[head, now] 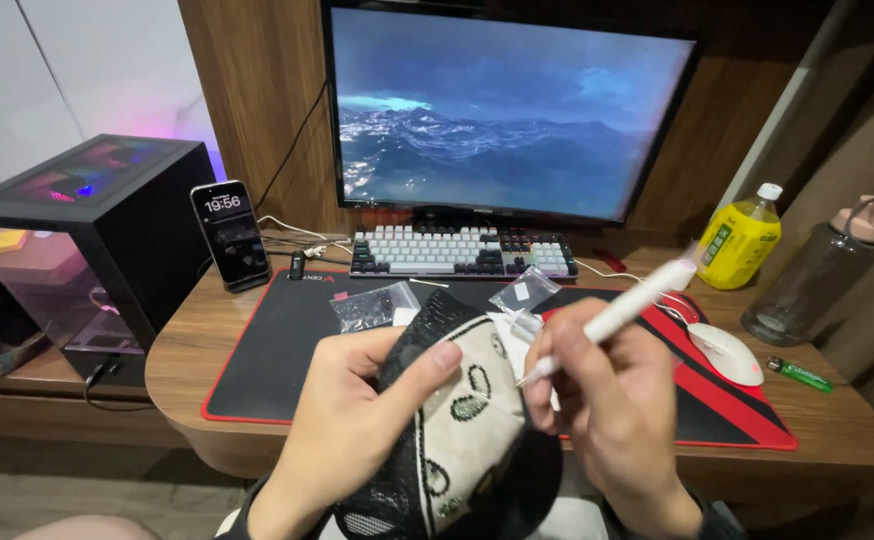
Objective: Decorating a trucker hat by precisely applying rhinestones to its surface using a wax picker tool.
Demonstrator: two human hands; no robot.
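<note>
Your right hand's fingers [582, 350] pinch a white pen-shaped tool [617, 315] low on its shaft; your left hand's fingers [427, 365] are wrapped around a black mesh cap with a cream front panel [462, 420], thumb pressed on the panel. Both sit at lower centre of the frame, above the desk's near edge.

Tool's long axis runs diagonally: thin tip points lower left, touching or just above the cap panel; blunt end points to the upper right.

Count: one cap, one tool, two small clear plastic bags [375, 305] behind the hands, one keyboard [462, 252], one mouse [727, 352], one green lighter [799, 374], one yellow bottle [739, 240], one dark bottle [815, 275], one phone on a stand [230, 233].

Surface: wooden desk [182, 345] carrying a black mat with red trim [277, 350]. Monitor [507, 110] at top centre, a lit computer case [97, 220] at left, wood-panelled wall behind.
</note>
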